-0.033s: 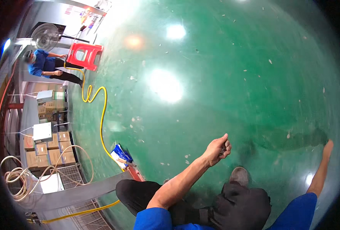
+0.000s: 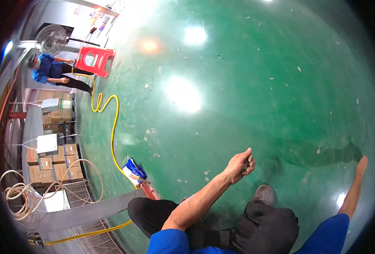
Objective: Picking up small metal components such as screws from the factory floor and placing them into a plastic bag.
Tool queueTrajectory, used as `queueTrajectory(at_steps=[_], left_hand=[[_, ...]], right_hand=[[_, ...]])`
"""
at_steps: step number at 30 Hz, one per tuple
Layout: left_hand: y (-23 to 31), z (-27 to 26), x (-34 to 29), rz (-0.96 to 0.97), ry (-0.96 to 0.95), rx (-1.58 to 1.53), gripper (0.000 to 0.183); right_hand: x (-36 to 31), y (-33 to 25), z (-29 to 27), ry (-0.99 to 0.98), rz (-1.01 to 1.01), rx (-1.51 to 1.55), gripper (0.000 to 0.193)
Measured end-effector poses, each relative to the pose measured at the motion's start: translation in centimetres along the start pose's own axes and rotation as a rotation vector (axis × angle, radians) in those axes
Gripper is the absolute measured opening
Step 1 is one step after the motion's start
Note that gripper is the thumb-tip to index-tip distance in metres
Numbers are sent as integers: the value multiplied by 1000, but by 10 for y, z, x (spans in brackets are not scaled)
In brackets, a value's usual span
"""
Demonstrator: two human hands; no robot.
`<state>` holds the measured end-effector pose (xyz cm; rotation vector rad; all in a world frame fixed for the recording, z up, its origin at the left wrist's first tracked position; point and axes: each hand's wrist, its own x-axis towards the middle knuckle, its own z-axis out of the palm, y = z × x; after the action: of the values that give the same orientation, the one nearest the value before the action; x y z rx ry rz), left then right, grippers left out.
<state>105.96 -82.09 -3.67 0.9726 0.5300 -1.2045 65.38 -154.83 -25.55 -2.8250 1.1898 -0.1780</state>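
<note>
My left hand point(image 2: 241, 164) is held above the green floor point(image 2: 238, 114), in front of my bent knees. Its fingers are curled in, and small dark bits seem to show in the palm, too little to name. My right arm stretches far out to the right, where my right hand point(image 2: 362, 161) reaches down close to the floor beside a dark shadow. Its fingers are too small and turned away to make out. Small pale scraps point(image 2: 318, 151) lie scattered over the floor, one of them left of my right hand.
A blue and white bag point(image 2: 134, 170) lies by a grey metal beam point(image 2: 90, 210) at my left. A yellow hose point(image 2: 112, 139) runs from there to a red plastic stool point(image 2: 95, 61), where a person point(image 2: 52, 70) stands. Stacked cartons point(image 2: 58, 165) and a coiled cream hose point(image 2: 20, 197) line the left.
</note>
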Motion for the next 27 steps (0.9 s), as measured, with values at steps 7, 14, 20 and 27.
queueTrajectory(at_steps=[7, 14, 20, 27], left_hand=[[-4, 10, -1, -6, 46, 32, 40], [13, -4, -22, 48, 82, 29, 39], [66, 20, -11, 40, -25, 288, 39], [144, -15, -112, 28, 181, 479, 39]], right_hand=[[3, 32, 21, 41, 2, -78, 32], [20, 3, 30, 11, -17, -167, 25], [-10, 14, -48, 29, 149, -301, 18], [6, -244, -57, -132, 126, 380, 24]])
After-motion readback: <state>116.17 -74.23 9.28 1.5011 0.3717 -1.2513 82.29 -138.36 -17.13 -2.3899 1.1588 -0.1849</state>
